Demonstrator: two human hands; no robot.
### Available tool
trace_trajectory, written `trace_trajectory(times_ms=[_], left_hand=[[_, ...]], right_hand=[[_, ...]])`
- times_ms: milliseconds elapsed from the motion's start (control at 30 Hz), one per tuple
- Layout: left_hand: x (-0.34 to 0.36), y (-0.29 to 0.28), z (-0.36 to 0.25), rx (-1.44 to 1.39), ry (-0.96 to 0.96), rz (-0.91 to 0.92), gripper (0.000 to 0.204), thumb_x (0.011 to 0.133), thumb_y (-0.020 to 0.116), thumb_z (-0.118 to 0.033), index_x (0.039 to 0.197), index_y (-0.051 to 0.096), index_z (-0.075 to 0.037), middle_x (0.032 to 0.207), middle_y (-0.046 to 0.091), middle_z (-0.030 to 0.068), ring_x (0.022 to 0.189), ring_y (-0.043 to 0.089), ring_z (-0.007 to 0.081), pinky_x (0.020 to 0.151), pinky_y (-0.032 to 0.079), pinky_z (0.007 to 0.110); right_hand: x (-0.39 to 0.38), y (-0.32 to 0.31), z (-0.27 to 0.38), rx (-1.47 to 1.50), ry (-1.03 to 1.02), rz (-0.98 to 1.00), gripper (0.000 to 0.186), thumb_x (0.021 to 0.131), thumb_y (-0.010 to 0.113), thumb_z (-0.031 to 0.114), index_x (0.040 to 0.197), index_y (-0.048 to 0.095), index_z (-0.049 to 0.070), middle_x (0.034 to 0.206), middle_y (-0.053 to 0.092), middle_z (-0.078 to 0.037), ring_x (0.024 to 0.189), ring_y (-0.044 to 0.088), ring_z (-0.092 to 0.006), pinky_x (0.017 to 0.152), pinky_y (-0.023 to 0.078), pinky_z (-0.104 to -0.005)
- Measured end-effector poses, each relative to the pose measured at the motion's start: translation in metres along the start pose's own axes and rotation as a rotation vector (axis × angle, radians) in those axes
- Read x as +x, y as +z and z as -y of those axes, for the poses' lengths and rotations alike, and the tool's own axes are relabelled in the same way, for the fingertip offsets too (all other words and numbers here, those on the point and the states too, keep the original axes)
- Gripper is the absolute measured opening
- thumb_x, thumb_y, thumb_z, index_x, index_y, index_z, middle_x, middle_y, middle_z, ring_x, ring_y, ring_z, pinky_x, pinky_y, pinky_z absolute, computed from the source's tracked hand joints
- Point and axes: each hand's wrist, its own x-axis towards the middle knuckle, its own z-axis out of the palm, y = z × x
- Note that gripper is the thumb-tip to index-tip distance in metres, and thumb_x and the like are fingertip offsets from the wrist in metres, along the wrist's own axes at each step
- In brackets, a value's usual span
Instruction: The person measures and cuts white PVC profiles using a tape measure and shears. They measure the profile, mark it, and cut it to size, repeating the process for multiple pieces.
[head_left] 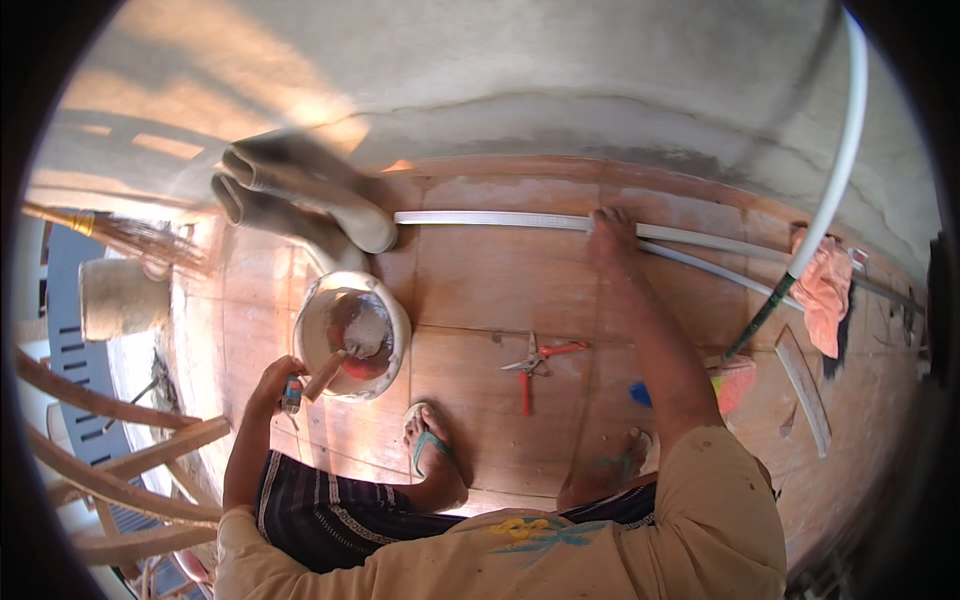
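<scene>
1. At the far left we see a broom (165, 245) with a yellow handle, a beige tub (122, 300) just below it, and a wooden frame (135, 466) of crossing bars nearer to us.
2. Our left hand (270, 388) is beside the bucket, its fingers closed around a small blue-and-white object (291, 395).
3. A pair of rubber boots (318, 205) stands against the wall side; one toe sits at the left end of the long white strip (490, 218), crowding it.
4. The pale bucket (402, 325) is near those boots, with a trowel (325, 376) and grey paste (367, 330) in it; the trowel's wooden handle juts over the rim near our left hand.
5. Red-handled snips (528, 365) lie spread on the tiled floor (465, 285), well apart from both hands.
6. Our right hand (612, 238) is on the white strip, which lies along the wall; we cannot tell whether its fingers grasp or merely press.
7. Farther right, a thinner rod (705, 277) slants away from the strip toward a white-and-green pole (828, 195) and a peach cloth (826, 290). A curved pale piece (803, 392) lies nearer to us.
</scene>
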Motion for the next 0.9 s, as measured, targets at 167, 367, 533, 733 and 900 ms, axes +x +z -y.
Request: trace_trajectory(times_ms=[167, 367, 533, 733, 900], left_hand=[[-0.004, -0.006, 0.002, 0.031, -0.092, 0.037, 0.028, 0.094, 0.061, -0.029, 0.102, 0.068, -0.003, 0.091, 0.066, 0.0076, 0.071, 0.061, 0.0148, 0.061, 0.052, 0.033], [0.0, -0.008, 0.009, -0.045, -0.072, 0.06, 0.03, 0.092, 0.063, -0.031, 0.101, 0.069, -0.003, 0.091, 0.066, 0.0076, 0.069, 0.061, 0.0159, 0.059, 0.053, 0.034], [-0.007, -0.02, 0.016, -0.025, -0.121, -0.014, 0.03, 0.088, 0.063, -0.031, 0.099, 0.07, -0.004, 0.089, 0.067, 0.0069, 0.071, 0.062, 0.0161, 0.061, 0.055, 0.035], [-0.018, -0.048, 0.039, 0.013, -0.176, -0.128, 0.031, 0.087, 0.063, -0.031, 0.097, 0.072, -0.003, 0.089, 0.068, 0.0072, 0.071, 0.063, 0.0181, 0.062, 0.055, 0.037], [-0.034, -0.055, 0.045, 0.053, -0.306, -0.2, 0.032, 0.088, 0.064, -0.031, 0.097, 0.072, -0.002, 0.086, 0.068, 0.0077, 0.071, 0.064, 0.0204, 0.063, 0.055, 0.038]], right_hand=[[-0.018, -0.029, 0.015, -0.064, -0.065, 0.109, 0.036, 0.09, 0.069, 0.017, 0.125, 0.07, 0.009, 0.134, 0.064, -0.009, 0.133, 0.053, -0.0307, 0.111, 0.04, -0.0486], [-0.025, -0.03, 0.002, -0.165, -0.132, 0.068, 0.035, 0.093, 0.072, 0.021, 0.126, 0.068, 0.01, 0.128, 0.066, -0.01, 0.127, 0.056, -0.0298, 0.108, 0.04, -0.0482], [-0.027, -0.053, -0.004, -0.169, -0.298, 0.188, 0.034, 0.093, 0.072, 0.021, 0.124, 0.067, 0.009, 0.125, 0.066, -0.01, 0.124, 0.056, -0.0302, 0.106, 0.041, -0.0481], [-0.048, -0.037, -0.013, -0.135, -0.422, 0.173, 0.023, 0.089, 0.075, 0.018, 0.108, 0.067, 0.009, 0.117, 0.066, -0.011, 0.121, 0.057, -0.031, 0.104, 0.043, -0.0497], [-0.062, -0.048, 0.007, -0.083, -0.554, 0.381, 0.027, 0.087, 0.077, 0.017, 0.11, 0.067, 0.008, 0.118, 0.066, -0.012, 0.12, 0.058, -0.0315, 0.104, 0.043, -0.0513]])
